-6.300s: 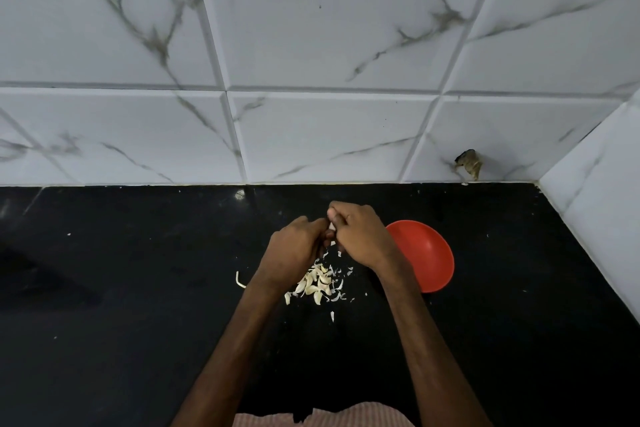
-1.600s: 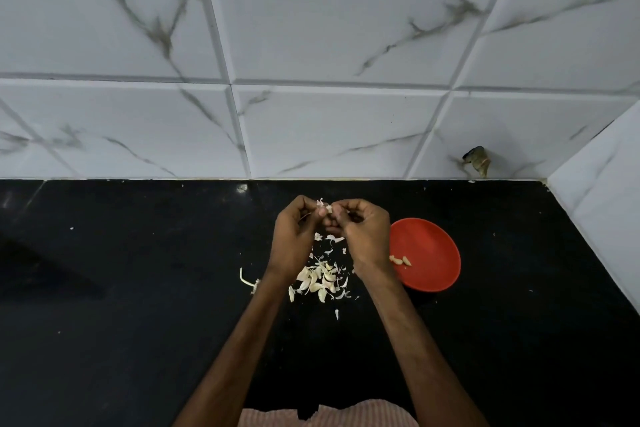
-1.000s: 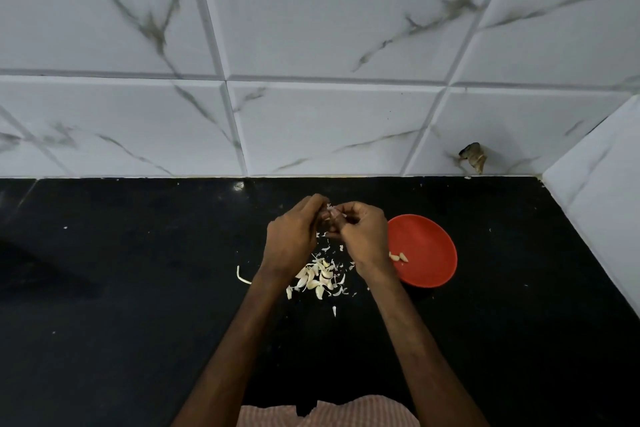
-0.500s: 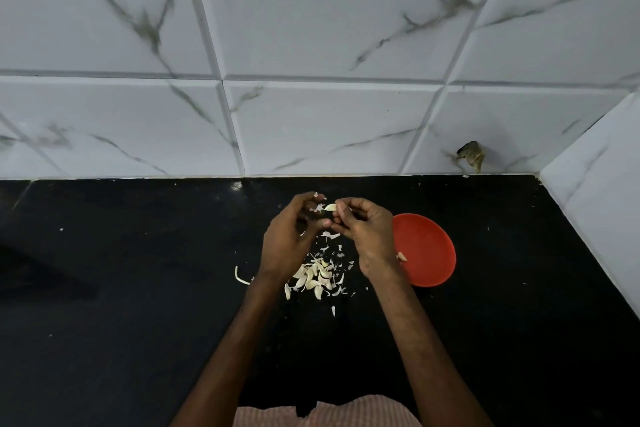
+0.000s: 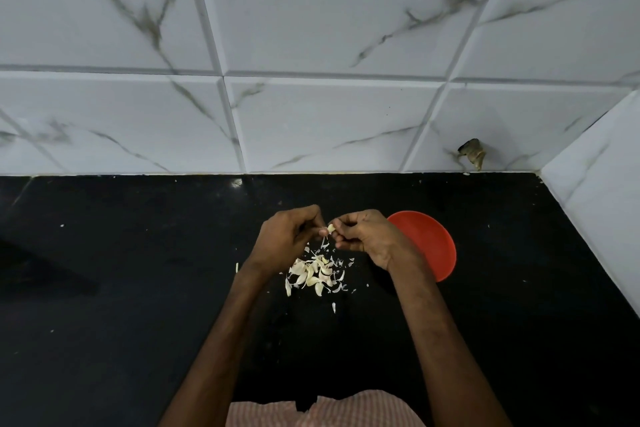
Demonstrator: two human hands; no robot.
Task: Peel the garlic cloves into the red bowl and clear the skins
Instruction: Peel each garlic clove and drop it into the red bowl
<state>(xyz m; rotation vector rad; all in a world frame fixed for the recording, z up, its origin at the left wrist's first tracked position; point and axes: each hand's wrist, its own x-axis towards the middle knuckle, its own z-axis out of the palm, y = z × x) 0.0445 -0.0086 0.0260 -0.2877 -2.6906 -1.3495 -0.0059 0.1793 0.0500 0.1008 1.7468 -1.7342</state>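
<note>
skin (image 5: pixel 323 237) now dangles below the garlic clove (image 5: pixel 331 228), pinched between curled left hand (image 5: pixel 289 241) and right hand (image 5: pixel 365 236), forearms converging; red bowl (image 5: pixel 434 246) at 3 o'clock.

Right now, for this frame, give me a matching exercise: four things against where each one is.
1. red bowl
2. dark lump
3. garlic clove
4. garlic pile

A. pinched between left hand and right hand
B. at the foot of the tiled wall
C. on the counter, partly hidden by the right hand
D. on the counter beneath both hands

Pairs: 1-C, 2-B, 3-A, 4-D
</note>
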